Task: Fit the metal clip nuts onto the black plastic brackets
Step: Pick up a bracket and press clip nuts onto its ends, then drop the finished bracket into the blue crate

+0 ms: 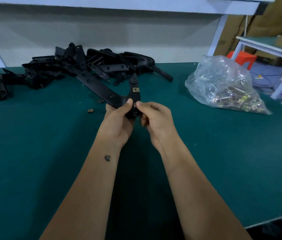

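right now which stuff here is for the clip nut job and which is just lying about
For the job:
held bracket, in both hands
fitted clip nut
bracket pile
bag of clip nuts
loose clip nuts

Lying about:
red stool
cardboard boxes
side table

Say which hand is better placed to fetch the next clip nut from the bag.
Probably the right hand. The plastic bag of clip nuts lies on its side of the table, and it only pinches at the bracket, while the left hand carries the bracket in its grip.
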The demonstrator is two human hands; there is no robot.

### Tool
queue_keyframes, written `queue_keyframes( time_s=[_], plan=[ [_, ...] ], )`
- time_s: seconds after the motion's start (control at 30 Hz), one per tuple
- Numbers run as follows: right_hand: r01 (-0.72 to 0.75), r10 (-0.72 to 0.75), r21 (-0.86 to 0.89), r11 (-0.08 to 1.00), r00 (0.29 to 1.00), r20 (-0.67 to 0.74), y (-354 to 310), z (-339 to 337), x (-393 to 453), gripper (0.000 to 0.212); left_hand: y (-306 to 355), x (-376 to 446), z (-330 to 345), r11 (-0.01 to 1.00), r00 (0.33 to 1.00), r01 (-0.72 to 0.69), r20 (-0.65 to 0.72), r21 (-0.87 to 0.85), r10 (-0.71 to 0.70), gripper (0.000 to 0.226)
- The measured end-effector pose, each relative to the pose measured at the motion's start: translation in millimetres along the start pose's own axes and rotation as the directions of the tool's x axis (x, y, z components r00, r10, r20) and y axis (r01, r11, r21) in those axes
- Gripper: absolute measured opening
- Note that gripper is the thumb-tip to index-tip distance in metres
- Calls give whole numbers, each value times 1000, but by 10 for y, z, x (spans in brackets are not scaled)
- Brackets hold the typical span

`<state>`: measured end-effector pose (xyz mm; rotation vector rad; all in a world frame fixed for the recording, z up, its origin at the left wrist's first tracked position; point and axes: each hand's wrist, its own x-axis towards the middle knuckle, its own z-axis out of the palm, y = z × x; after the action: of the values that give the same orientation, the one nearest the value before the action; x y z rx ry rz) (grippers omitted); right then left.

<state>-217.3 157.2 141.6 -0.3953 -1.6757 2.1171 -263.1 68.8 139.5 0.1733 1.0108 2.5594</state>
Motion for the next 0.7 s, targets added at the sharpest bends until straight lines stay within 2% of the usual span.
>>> queue_keyframes(
  time_s=[0.13,0.27,0.37,0.47,0.5,0.6,0.7],
  plan=[
    [73,-69,22,997,986,-150,-265,-459,-313,28,-363,-194,515,997,998,31,53,74,-35,27],
    [184,-142,74,980,913,-383,-582,-1147,-675,28,-936,-508,1131,977,953,184,223,104,-204,22],
    [280,-188,82,956,804,-564,-745,-1834,-1063,31,-1361,-780,1515,953,906,285,295,104,-304,20],
    [320,-168,78,944,671,-722,-784,-2571,-1602,27,-1736,-1112,1771,924,848,293,379,247,-370,45],
    [321,-149,81,944,632,-760,-764,-2798,-1796,23,-1852,-1226,1820,904,814,287,416,317,-405,46],
    [285,-95,59,957,498,-862,-689,-3396,-2360,15,-2142,-1596,1945,806,683,322,468,497,-561,22],
    [227,-9,85,970,384,-923,-706,-3795,-2853,12,-2422,-1927,1991,683,570,320,443,656,-692,4]
  ],
)
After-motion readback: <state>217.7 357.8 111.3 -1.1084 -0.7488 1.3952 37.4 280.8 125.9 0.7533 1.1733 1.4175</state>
